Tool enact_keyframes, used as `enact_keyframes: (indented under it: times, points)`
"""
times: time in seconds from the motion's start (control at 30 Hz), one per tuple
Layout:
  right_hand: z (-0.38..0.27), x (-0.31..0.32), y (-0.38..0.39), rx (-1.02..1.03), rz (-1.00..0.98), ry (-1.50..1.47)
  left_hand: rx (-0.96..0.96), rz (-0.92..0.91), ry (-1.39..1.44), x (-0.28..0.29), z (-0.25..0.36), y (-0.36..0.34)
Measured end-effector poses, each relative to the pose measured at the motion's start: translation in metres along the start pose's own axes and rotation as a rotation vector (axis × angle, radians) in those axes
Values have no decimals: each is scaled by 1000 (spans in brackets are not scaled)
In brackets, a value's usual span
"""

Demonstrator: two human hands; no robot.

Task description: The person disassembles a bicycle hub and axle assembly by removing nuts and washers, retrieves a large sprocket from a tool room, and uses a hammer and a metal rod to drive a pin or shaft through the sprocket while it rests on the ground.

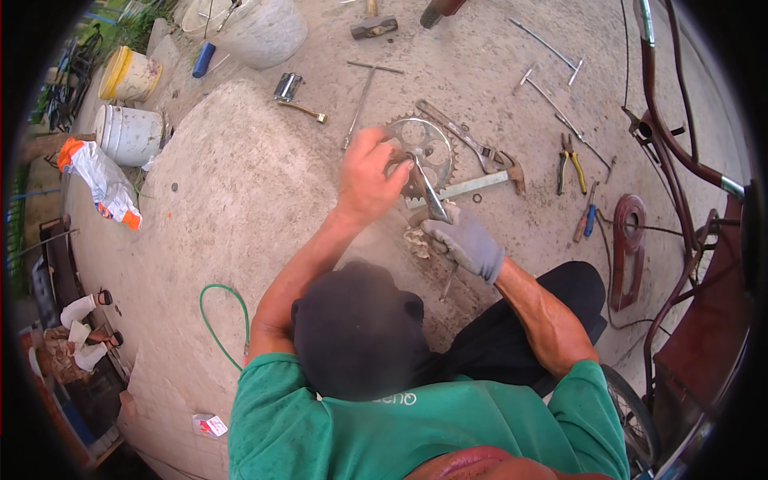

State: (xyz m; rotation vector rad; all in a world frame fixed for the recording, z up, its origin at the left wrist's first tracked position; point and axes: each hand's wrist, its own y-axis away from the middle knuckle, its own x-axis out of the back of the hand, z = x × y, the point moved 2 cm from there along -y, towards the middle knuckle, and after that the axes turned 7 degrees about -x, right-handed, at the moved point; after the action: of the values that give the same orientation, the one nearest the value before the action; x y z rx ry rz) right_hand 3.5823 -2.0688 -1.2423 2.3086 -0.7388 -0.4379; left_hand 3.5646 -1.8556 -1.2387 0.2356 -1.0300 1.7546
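My bare left hand (368,176) is curled at the hub of a steel chainring (433,136), fingers closed round something mostly hidden, beside a tool's head. My right hand (462,240), in a grey glove, grips that steel wrench-like tool (430,189), which angles up to the chainring's centre. A crumpled rag (418,242) lies under the right hand. Just right of the chainring are an adjustable wrench (468,142) and a claw hammer (514,178). Farther right lie yellow-handled pliers (578,172) and screwdrivers (590,220).
A sledgehammer (373,28), pedal (288,86) and T-handle wrenches (560,112) lie ahead. Buckets (128,136) and a white-orange sack (104,184) are left, with a green cord (204,312) nearer. A maroon bicycle frame (680,144) and chain guard (628,248) are right. Another person (76,344) is far left.
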Motion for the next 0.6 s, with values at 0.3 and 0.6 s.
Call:
enact_keyframes:
  times: [0.3, 0.6]
  points:
    - [-3, 3, 3, 63, 68, 82, -74, -22, 9, -2, 1, -6]
    - [-3, 2, 1, 114, 117, 200, -74, 17, -64, 0, 0, -3]
